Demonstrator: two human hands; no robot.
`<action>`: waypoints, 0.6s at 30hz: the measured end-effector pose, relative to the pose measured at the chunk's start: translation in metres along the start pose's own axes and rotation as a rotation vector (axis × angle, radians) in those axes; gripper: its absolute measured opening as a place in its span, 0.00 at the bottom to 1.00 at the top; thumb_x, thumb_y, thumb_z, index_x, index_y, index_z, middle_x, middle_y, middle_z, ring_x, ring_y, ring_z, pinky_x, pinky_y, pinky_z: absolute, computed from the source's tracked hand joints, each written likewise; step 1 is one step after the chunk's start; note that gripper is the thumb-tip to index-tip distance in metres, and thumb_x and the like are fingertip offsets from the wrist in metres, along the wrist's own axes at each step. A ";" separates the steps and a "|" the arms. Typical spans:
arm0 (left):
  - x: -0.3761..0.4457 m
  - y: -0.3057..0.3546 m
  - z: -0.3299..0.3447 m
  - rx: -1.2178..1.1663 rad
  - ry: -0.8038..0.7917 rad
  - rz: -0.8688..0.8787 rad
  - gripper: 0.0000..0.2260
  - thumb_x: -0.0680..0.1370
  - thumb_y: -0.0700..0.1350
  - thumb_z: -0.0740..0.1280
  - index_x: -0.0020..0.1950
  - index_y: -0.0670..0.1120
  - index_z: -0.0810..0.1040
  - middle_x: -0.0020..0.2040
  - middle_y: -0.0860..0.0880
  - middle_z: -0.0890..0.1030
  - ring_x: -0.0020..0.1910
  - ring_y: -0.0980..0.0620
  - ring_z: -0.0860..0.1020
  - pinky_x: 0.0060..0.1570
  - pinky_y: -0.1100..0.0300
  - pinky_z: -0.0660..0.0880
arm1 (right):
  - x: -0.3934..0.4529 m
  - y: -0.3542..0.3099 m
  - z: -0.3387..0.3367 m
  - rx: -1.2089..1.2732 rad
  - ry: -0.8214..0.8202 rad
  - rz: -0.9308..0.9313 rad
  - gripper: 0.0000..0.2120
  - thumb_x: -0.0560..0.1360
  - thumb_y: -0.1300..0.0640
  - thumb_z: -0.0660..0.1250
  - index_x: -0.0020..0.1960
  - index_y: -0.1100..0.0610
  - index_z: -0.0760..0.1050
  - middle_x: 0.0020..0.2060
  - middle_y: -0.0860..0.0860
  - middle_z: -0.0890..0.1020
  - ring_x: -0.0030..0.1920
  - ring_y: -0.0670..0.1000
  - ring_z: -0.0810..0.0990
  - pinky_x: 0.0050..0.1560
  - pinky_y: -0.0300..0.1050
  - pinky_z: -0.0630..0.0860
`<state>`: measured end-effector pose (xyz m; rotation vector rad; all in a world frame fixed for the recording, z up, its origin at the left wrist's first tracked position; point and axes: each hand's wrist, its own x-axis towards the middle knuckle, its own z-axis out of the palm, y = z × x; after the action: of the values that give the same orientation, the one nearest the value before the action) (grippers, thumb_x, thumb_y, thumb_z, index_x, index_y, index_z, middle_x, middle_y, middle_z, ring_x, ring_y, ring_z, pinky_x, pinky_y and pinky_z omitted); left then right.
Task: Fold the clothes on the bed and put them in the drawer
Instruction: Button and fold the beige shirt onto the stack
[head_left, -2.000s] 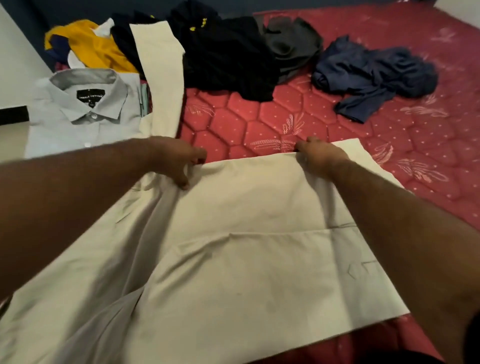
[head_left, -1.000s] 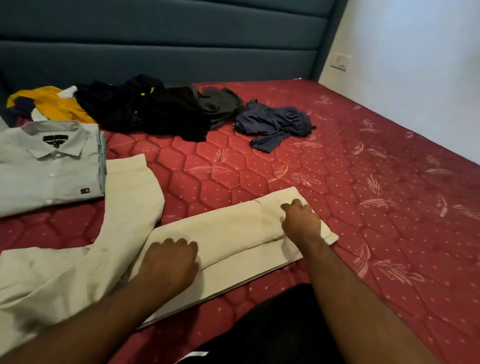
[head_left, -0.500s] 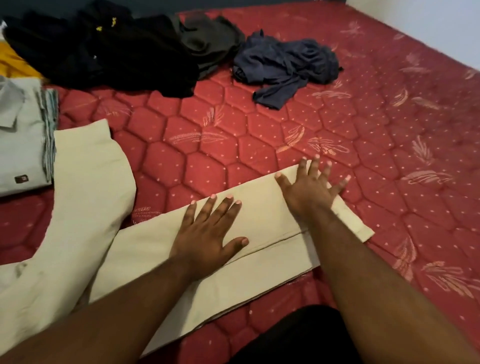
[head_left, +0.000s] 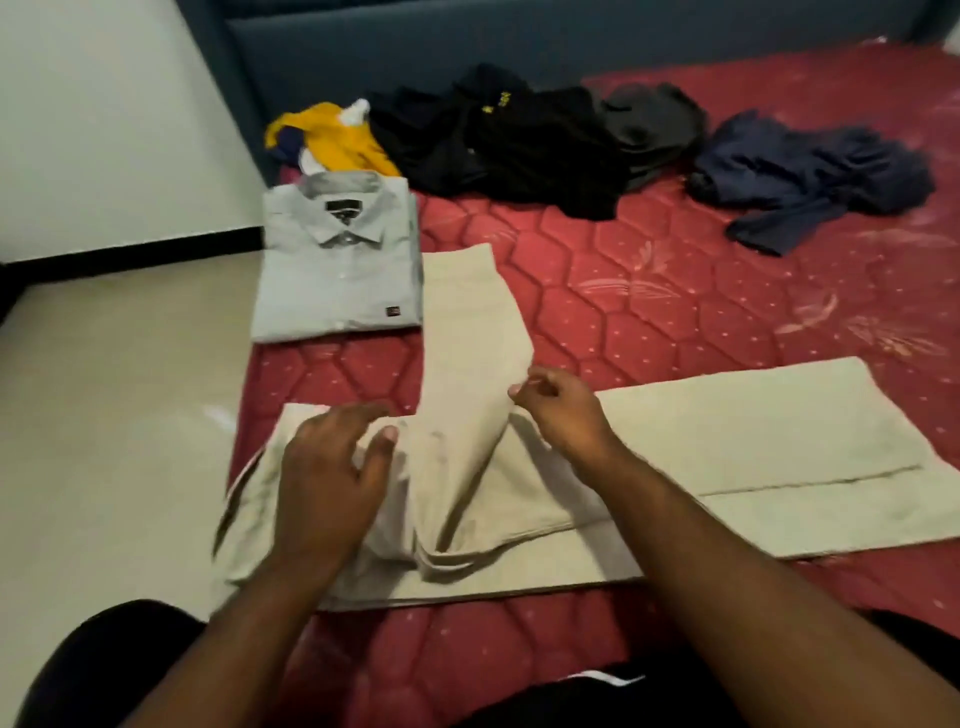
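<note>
Beige trousers (head_left: 727, 441), smooth cotton, pinched by right hand (head_left: 563, 415); left hand (head_left: 332, 473) flat, relaxed on them.

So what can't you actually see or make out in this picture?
Head view only:
- The drawer: nowhere in frame.
- The trousers: the waist end lies under the left hand, and the right leg end runs off the frame's right edge.
- The left hand's fingertips: motion blur.
- The dark pile: how many garments it holds is unclear.
- The shirt label's text: too small.
- Right hand: its grip on the cloth is unclear.
</note>
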<state>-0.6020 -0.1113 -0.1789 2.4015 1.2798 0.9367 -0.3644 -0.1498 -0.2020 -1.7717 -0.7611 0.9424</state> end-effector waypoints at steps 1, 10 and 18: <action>-0.005 -0.028 -0.018 0.093 -0.025 -0.154 0.20 0.75 0.56 0.60 0.58 0.47 0.81 0.58 0.45 0.81 0.57 0.44 0.77 0.57 0.51 0.71 | 0.005 -0.001 0.025 0.127 -0.009 0.105 0.13 0.71 0.54 0.73 0.55 0.54 0.77 0.38 0.48 0.78 0.34 0.46 0.75 0.36 0.41 0.70; 0.051 -0.100 -0.039 0.092 -0.628 -0.308 0.25 0.64 0.64 0.64 0.50 0.46 0.82 0.52 0.46 0.82 0.56 0.46 0.77 0.55 0.56 0.69 | -0.011 -0.051 0.051 0.494 0.261 0.100 0.15 0.74 0.74 0.63 0.55 0.58 0.74 0.40 0.55 0.80 0.25 0.42 0.78 0.25 0.34 0.73; 0.053 -0.129 -0.033 -0.389 -0.595 -0.621 0.29 0.73 0.48 0.76 0.71 0.43 0.71 0.67 0.49 0.74 0.60 0.49 0.76 0.53 0.61 0.72 | -0.081 0.014 -0.003 0.372 0.447 0.310 0.21 0.78 0.65 0.63 0.69 0.55 0.67 0.43 0.56 0.78 0.36 0.53 0.75 0.36 0.47 0.72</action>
<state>-0.6853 0.0041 -0.1961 1.6306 1.3133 0.2273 -0.4020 -0.2221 -0.1935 -1.6995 -0.0219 0.7796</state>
